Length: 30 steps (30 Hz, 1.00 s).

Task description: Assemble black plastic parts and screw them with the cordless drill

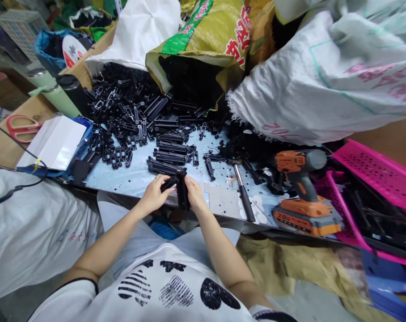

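Note:
My left hand (156, 194) is closed around a short black part (169, 183), its fingers curled over it. My right hand (194, 192) grips a long black plastic piece (182, 191), held upright at the front edge of the bench. The two parts meet between my hands; whether they are joined I cannot tell. Just beyond my hands lies a row of similar long black pieces (171, 157), side by side on the bench. A small black linked part (209, 170) rests to the right of them.
A large heap of small black parts (122, 112) covers the back left. A hammer (243, 192), an orange cordless drill (302, 190) and a pink basket (347, 210) stand to the right. Open sacks (199, 40) line the back. Red-handled scissors (23, 128) and a green bottle (60, 98) are at left.

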Available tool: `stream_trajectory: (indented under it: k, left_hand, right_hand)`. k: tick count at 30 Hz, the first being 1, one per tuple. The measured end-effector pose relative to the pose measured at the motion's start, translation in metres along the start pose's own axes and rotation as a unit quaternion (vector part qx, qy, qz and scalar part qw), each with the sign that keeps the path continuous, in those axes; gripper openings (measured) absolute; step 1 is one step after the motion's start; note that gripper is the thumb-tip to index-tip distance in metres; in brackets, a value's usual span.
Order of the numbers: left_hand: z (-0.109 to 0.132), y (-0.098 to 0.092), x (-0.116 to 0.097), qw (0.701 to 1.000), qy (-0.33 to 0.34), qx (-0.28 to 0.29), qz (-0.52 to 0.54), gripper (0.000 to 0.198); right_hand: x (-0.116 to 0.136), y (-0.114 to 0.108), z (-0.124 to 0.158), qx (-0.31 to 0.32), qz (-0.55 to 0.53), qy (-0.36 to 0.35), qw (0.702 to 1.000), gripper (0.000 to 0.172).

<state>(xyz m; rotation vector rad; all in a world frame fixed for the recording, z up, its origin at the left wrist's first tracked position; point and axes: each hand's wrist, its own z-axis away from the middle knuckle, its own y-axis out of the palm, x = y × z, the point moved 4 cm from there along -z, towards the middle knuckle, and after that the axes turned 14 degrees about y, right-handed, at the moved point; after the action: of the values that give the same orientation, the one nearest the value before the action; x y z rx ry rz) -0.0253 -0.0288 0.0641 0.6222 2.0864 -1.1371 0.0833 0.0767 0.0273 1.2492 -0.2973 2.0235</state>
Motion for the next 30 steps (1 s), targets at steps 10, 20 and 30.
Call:
stream_trajectory:
  k: [10,20,30]
  left_hand:
    - [-0.002,0.019,-0.008,1.0,-0.021,0.001,-0.003,0.039]
    - [-0.001,0.028,-0.036,0.985,0.048,-0.15,-0.065,0.035]
    - [-0.016,0.017,-0.039,0.978,0.133,-0.159,0.011,0.034]
  right_hand:
    - [0.018,-0.017,0.005,0.039,0.196,-0.123,0.972,0.059]
    - [0.043,-0.018,0.022,-0.022,0.359,-0.337,0.87,0.049]
    - [0.037,-0.005,0.033,-0.098,0.303,-0.385,0.867,0.052]
